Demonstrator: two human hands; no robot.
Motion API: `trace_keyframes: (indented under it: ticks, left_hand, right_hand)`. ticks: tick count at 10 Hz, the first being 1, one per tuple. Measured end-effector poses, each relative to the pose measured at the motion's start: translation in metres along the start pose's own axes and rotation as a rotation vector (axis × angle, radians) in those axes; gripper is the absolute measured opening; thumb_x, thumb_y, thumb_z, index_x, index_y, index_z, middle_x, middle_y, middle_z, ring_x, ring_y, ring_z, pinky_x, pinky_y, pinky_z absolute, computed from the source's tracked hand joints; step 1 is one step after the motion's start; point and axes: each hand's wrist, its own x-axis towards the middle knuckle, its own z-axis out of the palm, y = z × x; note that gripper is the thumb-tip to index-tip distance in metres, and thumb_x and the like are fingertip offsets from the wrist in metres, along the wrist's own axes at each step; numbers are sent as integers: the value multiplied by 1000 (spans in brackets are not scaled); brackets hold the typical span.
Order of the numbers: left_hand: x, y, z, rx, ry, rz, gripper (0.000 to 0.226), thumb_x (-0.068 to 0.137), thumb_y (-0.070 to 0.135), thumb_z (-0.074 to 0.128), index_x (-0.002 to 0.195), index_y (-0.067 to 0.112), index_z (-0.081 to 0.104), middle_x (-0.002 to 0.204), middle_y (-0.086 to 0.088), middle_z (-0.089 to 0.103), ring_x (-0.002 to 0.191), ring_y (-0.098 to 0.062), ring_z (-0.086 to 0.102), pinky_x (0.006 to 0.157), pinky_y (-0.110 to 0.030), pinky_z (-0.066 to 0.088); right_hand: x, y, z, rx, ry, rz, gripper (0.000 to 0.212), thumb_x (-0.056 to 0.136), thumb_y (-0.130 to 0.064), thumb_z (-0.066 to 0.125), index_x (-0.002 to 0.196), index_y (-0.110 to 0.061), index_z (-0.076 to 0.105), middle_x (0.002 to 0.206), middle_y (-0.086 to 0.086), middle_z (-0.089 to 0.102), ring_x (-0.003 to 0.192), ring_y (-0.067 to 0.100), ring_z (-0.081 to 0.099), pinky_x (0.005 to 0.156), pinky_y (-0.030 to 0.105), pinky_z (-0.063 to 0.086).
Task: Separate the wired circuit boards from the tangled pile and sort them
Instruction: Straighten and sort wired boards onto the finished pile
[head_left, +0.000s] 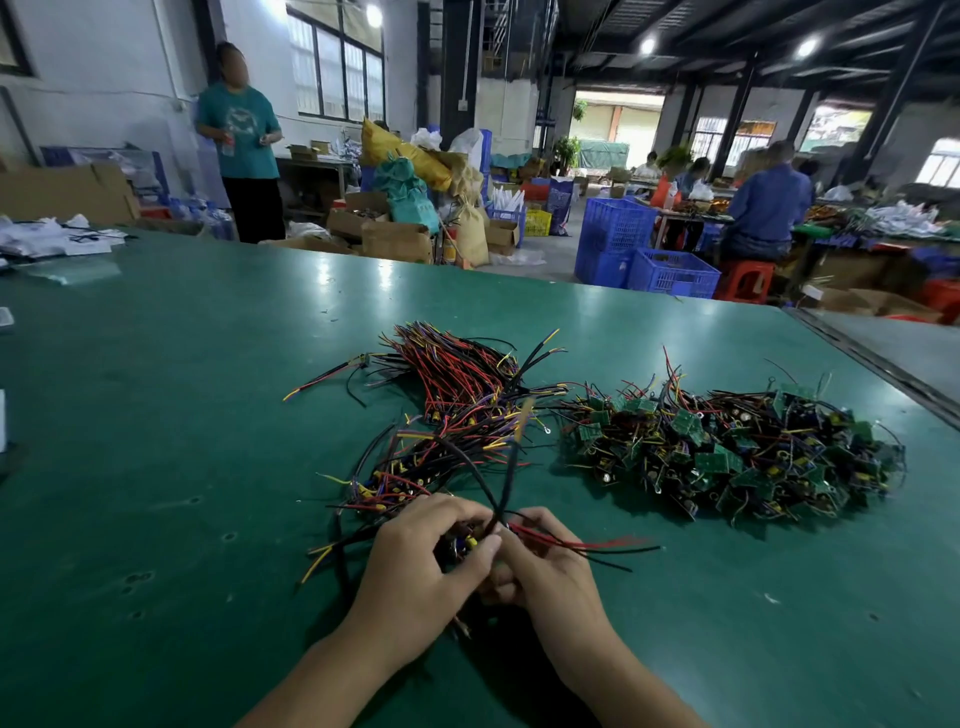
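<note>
Both hands are low over the green surface (156, 415), close together and almost touching. The left hand (423, 564) has its fingers curled around a small wired circuit board (470, 543). Only a dark part of it, with a yellow piece, shows between the fingers. The right hand (553, 569) is just beside it, with the fingers bent inward, and it grips the wires of the same board near the thumb. So the board is between the two hands, held by both.

From this place red and black wires (587, 545) go out to the right and lie on the surface. Two long black wires (506, 483) rise away from the hands and cross each other. Some yellow and black wire ends (317, 558) go out to the left.

Just beyond the hands lies a nearer bundle (415, 467) of wired boards, and its closest wires reach the left fingers. Behind it is a farther bundle (457, 374), whose red, black and purple wires lie mostly side by side. The tangled pile (727, 452), with many green boards and mixed wires, lies to the right and beyond the right hand, well apart from it, with bare surface between.

Past the far edge of the surface a person in a teal shirt (239, 135) stands at the left. Blue crates (613, 239) stand on the floor, and a person in a blue shirt (769, 208) sits at another table to the right.
</note>
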Motion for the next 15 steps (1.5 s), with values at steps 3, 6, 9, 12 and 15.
trace_keyframes:
  ticks: [3,6,9,12,15]
  left_hand:
    - [2,-13,0,9,26,-95,13,81,26,53,74,24,65,77,7,65,78,-14,62,74,-28,50]
    - [0,-6,-1,-29,58,-87,48,75,52,54,80,5,65,78,-13,66,78,-25,63,76,-42,50]
    - [0,9,1,-164,-28,-252,33,72,46,53,75,14,62,72,0,61,75,-14,56,75,-31,46]
    - [-3,13,1,-216,-46,-217,25,70,45,55,64,22,60,61,11,59,69,-10,55,68,-18,43]
    - [-5,15,0,-231,-94,-224,33,55,62,55,59,31,65,57,17,61,65,-4,54,68,-20,43]
  right_hand:
    - [0,-4,4,39,10,55,29,100,-22,52,91,-2,71,80,20,72,60,29,67,52,31,54]
    - [-2,0,5,-280,46,-52,34,101,-19,48,81,-8,74,69,16,70,65,28,67,67,46,57]
    - [-2,0,5,-442,125,-255,33,99,-14,52,69,-15,65,55,-2,60,51,4,51,53,21,39]
    - [-2,-2,8,-489,91,-164,48,97,-49,50,59,-20,50,54,-7,45,55,10,40,56,30,34]
    - [-2,-3,5,-539,80,-202,60,99,-47,45,64,2,51,60,-1,44,60,10,39,58,35,32]
